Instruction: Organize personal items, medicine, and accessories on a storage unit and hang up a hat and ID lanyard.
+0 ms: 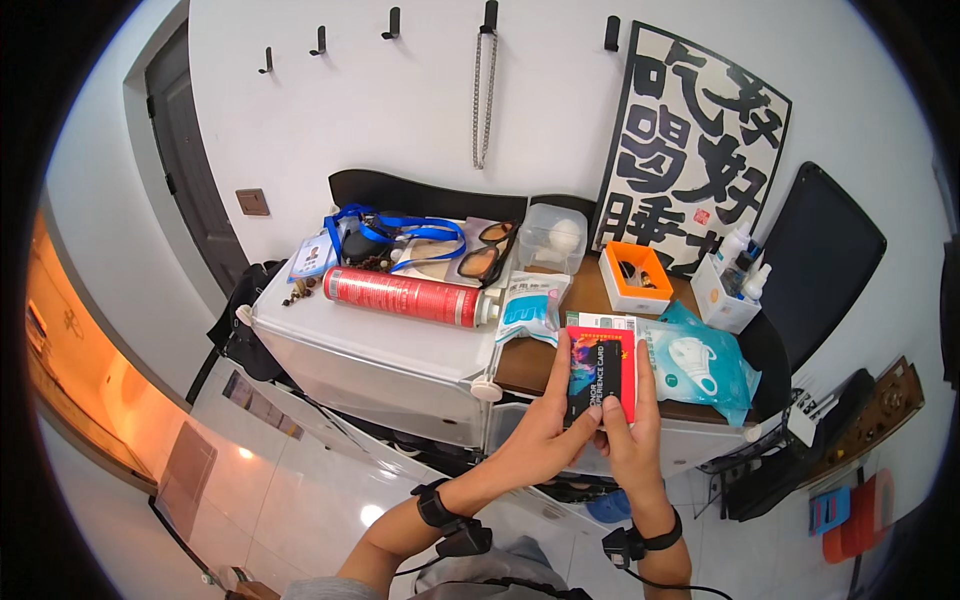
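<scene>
A small stack of cards is held up in front of me between both hands. On top lies a black card (600, 375) with a colourful print and writing. Behind it shows a red card or sleeve (627, 405). My left hand (544, 431) grips the stack's left side, its thumb on the lower front. From the right, my right hand (628, 442) grips the other edge, thumb also pressed near the bottom. Just beyond the cards, a printed paper (600, 320) lies on the brown cabinet top (525, 369), partly hidden. A teal mask packet (694, 360) sits right of my right fingers.
Left on the cabinets are a red spray can (405, 297), blue lanyard (431, 223), badge (312, 257) and sunglasses (487, 251). A white-and-blue packet (531, 306), clear plastic box (551, 236), orange-lined box (634, 296) and bottle holder (722, 304) stand behind. Hooks (489, 16) line the wall.
</scene>
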Tool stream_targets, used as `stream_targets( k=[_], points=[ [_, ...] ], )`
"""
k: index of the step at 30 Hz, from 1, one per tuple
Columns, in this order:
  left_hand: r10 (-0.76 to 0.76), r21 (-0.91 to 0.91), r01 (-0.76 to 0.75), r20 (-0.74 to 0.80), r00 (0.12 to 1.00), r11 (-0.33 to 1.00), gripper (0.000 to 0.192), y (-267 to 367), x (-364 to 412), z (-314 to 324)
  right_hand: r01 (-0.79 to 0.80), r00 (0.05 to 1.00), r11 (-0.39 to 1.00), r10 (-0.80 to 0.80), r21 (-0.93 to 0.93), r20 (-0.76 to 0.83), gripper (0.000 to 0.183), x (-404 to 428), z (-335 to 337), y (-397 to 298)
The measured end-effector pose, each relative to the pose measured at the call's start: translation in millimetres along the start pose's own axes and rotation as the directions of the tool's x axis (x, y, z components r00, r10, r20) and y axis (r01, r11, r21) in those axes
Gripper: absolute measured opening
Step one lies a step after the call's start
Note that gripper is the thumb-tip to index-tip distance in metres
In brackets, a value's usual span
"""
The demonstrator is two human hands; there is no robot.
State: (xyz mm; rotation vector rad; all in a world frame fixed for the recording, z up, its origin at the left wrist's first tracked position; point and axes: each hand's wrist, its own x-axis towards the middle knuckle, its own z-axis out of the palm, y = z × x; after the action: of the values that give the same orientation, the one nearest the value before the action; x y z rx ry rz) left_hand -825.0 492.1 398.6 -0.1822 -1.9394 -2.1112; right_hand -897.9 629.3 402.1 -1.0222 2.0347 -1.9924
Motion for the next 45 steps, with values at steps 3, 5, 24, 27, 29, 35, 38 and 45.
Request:
stream_targets(
  k=[3, 5, 24, 27, 29, 35, 38, 45],
  points=[
    [0.115, 0.072, -0.114, -0.022, 0.993, 0.991, 0.092, -0.7, -1.0, -2.1, -0.05, 0.998, 0.992, 0.046, 0.115, 0.036, 0.069, 1.0, -1.6, -1.2],
    [0.185, 0.084, -0.181, -0.036, 0.982, 0.98, 0.089, -2.7, -0.6, -5.5, -0.035, 0.999, 0.99, 0.035, 0.134, -0.003, 0.064, 2.2, 3.5, -7.0],
    [0.196, 0.97, -0.067, 0.02, 0.98, 0.235, 0.043, 13.8, 5.4, -31.2, -0.204, 0.946, 0.979, 0.2, -0.011, 0.254, 0.036, 10.1, -30.4, -9.7],
    [0.103, 0.994, 0.04, -0.05, 0.993, 0.1, 0.046, 19.7, 3.0, -27.3, -0.094, 0.96, 0.987, 0.125, -0.131, 0.252, 0.027, 6.4, -44.6, -10.5],
    [0.109, 0.993, 0.03, -0.042, 0.993, 0.11, 0.048, 21.8, 5.1, -27.5, -0.012, 0.979, 0.982, 0.05, -0.191, 0.199, 0.021, 4.3, -53.5, -15.6],
    [0.182, 0.96, -0.014, -0.039, 0.982, 0.28, 0.053, 35.6, -0.5, -36.0, 0.159, 0.986, 0.815, -0.162, -0.558, 0.045, 0.028, 7.5, -97.2, -46.3],
    [0.262, 0.947, -0.021, -0.068, 0.963, 0.322, 0.046, 41.5, -1.4, -43.6, 0.22, 0.971, 0.568, -0.204, -0.793, 0.123, 0.051, 12.1, -119.5, -53.7],
    [0.531, 0.97, -0.08, -0.056, 0.845, 0.23, 0.03, 53.5, 12.1, -67.1, 0.178, 0.975, 0.273, 0.078, -0.945, 0.206, 0.065, 6.1, -147.6, -43.3]
  ],
)
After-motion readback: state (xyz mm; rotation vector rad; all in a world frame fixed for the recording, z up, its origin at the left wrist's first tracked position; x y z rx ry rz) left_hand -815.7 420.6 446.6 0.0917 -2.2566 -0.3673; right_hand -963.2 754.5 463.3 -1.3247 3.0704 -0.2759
